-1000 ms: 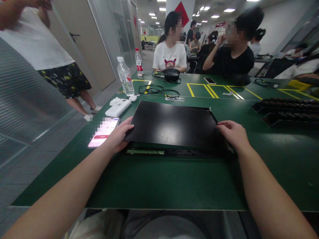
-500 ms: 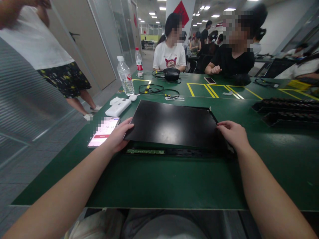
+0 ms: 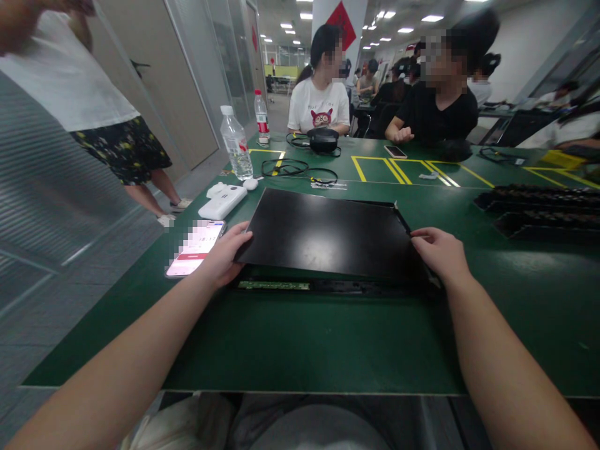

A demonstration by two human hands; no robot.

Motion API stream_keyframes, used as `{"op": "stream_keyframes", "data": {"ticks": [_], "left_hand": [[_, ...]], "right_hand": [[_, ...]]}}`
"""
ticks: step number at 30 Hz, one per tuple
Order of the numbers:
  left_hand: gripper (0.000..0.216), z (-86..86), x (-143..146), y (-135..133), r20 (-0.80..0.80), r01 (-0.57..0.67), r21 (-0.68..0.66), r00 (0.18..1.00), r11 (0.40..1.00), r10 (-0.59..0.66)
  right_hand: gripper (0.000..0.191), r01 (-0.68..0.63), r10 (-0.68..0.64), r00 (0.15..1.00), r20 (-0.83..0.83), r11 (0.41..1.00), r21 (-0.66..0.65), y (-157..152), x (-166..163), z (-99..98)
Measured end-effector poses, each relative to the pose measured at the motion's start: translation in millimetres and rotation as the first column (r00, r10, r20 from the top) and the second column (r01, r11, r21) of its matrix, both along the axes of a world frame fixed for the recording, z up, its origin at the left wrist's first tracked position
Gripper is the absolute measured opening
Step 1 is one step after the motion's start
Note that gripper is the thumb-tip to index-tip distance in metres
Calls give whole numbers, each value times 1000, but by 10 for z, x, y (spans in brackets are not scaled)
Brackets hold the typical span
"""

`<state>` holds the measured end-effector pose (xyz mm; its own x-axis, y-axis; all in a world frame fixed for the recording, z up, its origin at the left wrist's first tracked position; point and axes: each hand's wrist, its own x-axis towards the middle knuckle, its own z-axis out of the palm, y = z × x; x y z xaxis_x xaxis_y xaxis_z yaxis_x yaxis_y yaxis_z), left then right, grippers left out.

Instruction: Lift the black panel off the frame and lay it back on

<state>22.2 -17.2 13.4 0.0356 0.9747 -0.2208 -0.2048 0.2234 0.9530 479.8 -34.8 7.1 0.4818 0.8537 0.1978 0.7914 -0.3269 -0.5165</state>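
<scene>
A flat black panel [image 3: 323, 232] lies on the green table [image 3: 300, 337] in front of me, its near edge raised a little above a black frame with a green circuit strip [image 3: 273, 285]. My left hand [image 3: 220, 255] grips the panel's near left corner, thumb on top. My right hand [image 3: 440, 253] holds the near right corner, fingers curled over the edge.
A lit phone [image 3: 195, 247] lies just left of my left hand, with a white device [image 3: 222, 202] and two water bottles [image 3: 235, 144] beyond. Black cables [image 3: 300, 169] and black trays [image 3: 539, 209] lie further back. Two people sit across the table; a person stands at the left.
My hands and the panel have barely moved. The person in black across the table lowered an arm from the face to the table.
</scene>
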Motion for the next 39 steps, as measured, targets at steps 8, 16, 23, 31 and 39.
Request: {"op": "stream_keyframes", "data": {"ticks": [8,16,23,31,39], "left_hand": [[51,46,26,-26,-12,2,0,1000,1000,-2],[49,43,16,-25,-32,2,2,999,1000,-2],[50,29,13,-11,-47,17,0,999,1000,-17],[53,15,14,-1,-41,39,15,998,999,-39],[50,44,38,-18,-22,27,-4,999,1000,-27]], "right_hand": [[26,-31,34,995,97,999,-33,-31,-98,10],[29,-68,80,983,164,995,-76,-35,-158,-1],[34,-81,109,973,205,987,-142,-39,-213,17],[34,-83,114,969,220,986,-147,-48,-236,17],[35,-92,140,958,251,976,-195,-46,-237,31]]}}
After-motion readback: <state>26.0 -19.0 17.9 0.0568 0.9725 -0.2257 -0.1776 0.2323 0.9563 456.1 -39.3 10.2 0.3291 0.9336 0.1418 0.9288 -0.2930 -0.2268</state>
